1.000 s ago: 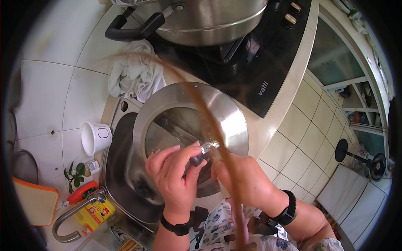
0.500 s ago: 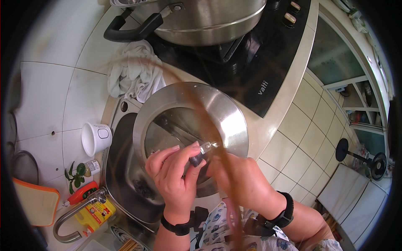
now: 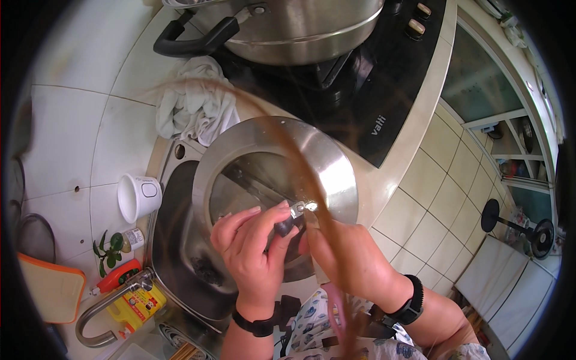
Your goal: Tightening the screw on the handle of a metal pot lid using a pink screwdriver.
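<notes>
A round lid (image 3: 327, 159) with a broad steel rim and a see-through middle lies across the edge of the sink. Over its near part, my left hand (image 3: 252, 252) pinches a dark rounded handle end (image 3: 285, 227) between thumb and fingers. A small shiny metal bracket (image 3: 298, 209) sticks out from that end. My right hand (image 3: 354, 255) is closed close beside the bracket, its fingertips partly covered by a blurred brown strand (image 3: 288, 156). Below this hand shows a pale, narrow handle-like piece (image 3: 319, 273); what the fingers grip is mostly hidden.
A large steel pot (image 3: 300, 30) stands on the black hob (image 3: 360, 114). White cloth (image 3: 198, 108), a white tub (image 3: 139, 198), a small plant (image 3: 109, 251) and a yellow bottle (image 3: 139, 305) line the sink (image 3: 192, 240). A curved tap (image 3: 90, 321) is at lower left.
Both hands stay at nearly the same place over the lid. My right fingertips have shifted slightly at the bracket; the whole view has moved a little.
</notes>
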Demonstrator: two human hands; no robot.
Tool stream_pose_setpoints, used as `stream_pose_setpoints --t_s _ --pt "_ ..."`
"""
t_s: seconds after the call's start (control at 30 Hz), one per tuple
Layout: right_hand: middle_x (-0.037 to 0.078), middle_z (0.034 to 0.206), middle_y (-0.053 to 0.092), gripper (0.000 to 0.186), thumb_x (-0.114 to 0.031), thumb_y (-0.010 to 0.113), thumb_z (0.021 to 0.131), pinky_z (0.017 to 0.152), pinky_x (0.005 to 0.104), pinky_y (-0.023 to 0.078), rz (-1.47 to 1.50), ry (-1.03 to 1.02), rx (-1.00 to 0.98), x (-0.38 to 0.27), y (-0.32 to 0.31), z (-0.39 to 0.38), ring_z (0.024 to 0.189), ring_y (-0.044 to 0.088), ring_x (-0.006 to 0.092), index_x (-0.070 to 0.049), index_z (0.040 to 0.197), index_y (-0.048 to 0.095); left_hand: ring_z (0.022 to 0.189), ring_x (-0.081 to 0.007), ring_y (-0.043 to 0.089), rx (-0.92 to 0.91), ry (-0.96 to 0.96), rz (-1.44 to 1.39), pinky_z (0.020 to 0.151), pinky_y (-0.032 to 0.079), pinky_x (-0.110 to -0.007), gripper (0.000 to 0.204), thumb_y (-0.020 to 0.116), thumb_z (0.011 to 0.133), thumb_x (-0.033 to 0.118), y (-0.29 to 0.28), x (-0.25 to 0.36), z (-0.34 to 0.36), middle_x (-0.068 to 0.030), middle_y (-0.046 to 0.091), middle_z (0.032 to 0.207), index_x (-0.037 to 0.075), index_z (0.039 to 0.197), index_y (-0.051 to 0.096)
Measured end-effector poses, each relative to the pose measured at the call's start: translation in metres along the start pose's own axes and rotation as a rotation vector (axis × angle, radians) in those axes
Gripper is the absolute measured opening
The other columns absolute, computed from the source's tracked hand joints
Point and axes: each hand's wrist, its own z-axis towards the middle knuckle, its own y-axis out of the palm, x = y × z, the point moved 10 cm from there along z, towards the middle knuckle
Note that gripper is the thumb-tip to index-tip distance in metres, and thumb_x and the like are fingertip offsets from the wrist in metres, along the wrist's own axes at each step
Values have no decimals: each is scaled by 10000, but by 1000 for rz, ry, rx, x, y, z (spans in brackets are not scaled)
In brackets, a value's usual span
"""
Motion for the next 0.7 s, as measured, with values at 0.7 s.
stream_pose_setpoints --t_s 0.7 --pt "190 731 640 285 -186 515 1015 615 407 488 119 -6 51 4 6 -5 629 619 363 1 854 656 1033 -221 574 -33 38 20 978 411 -371 239 768 830 228 0 3 -1 4 758 1036 91 1019 716"
